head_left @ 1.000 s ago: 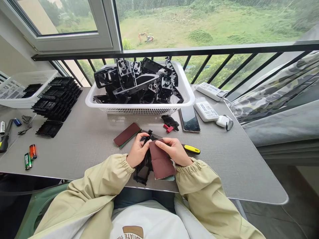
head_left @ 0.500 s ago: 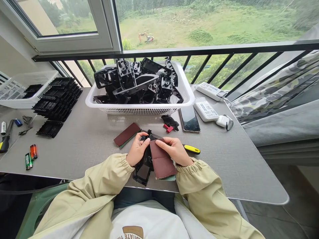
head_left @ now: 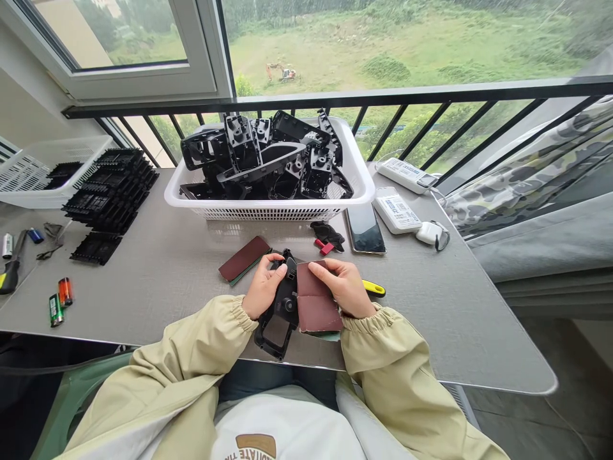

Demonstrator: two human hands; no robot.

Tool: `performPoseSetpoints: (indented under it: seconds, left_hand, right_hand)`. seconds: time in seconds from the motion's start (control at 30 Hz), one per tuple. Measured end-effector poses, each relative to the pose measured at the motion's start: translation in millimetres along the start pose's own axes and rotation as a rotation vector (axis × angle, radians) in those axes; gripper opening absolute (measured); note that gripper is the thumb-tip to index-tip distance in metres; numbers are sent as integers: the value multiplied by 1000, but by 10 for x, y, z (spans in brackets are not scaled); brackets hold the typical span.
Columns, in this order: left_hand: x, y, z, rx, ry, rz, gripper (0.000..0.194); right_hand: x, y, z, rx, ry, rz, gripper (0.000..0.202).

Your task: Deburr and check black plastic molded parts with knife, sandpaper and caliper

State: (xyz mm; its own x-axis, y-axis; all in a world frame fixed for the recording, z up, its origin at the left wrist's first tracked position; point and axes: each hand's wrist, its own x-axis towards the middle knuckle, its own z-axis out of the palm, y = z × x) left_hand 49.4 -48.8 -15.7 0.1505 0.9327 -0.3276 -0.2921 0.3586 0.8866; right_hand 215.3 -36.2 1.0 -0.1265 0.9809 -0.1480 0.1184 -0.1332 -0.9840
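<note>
My left hand (head_left: 264, 285) is closed on a black plastic part (head_left: 279, 319), long and framed with an opening at its lower end, tilted over the table's front edge. Between the thumb and fingers of my right hand (head_left: 345, 285) is a folded sheet of sandpaper (head_left: 317, 299), brown-red outside with a green backing. It hangs just right of the plastic part and overlaps its edge; whether they touch I cannot tell. Another folded piece of sandpaper (head_left: 245, 259) lies on the table beyond my left hand. A yellow-and-black handle (head_left: 373, 289) pokes out behind my right hand.
A white basket (head_left: 268, 206) heaped with black plastic parts stands at the back. Stacked black parts (head_left: 108, 191) and batteries (head_left: 65, 291) are at left. A phone (head_left: 364, 229), white boxes (head_left: 396, 212) and a small red item (head_left: 326, 246) lie to the right.
My right hand has moved slightly right with the sandpaper, uncovering more of the black plastic part. My left hand and the part have stayed nearly still.
</note>
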Motion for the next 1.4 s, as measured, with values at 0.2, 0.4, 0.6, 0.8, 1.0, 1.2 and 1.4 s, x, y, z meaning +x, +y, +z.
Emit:
performPoseSetpoints:
  seconds: [0.2, 0.4, 0.6, 0.8, 1.0, 1.2, 1.4]
  left_hand:
    - [0, -11, 0, -2, -9, -1, 59]
    - [-34, 24, 22, -23, 31, -31, 68]
    - [-55, 22, 1, -8, 104, 1, 61]
    - [-30, -6, -14, 33, 256, 98, 38]
    - [-50, -30, 3, -87, 95, 41, 62]
    - [-57, -5, 18, -92, 51, 93, 70]
    - [-40, -35, 14, -57, 110, 85, 63]
  right_hand:
    - [-2, -7, 23, 25, -101, 26, 48]
    - [16, -4, -7, 131, 11, 79, 45]
    - [10, -9, 33, 356, -38, 198, 43]
    - [-32, -25, 101, 428, -115, 217, 41]
    - [-64, -27, 153, 466, -88, 227, 44]
    - [-51, -32, 165, 449, -60, 223, 47]
    - [-40, -20, 152, 406, -30, 209, 45]
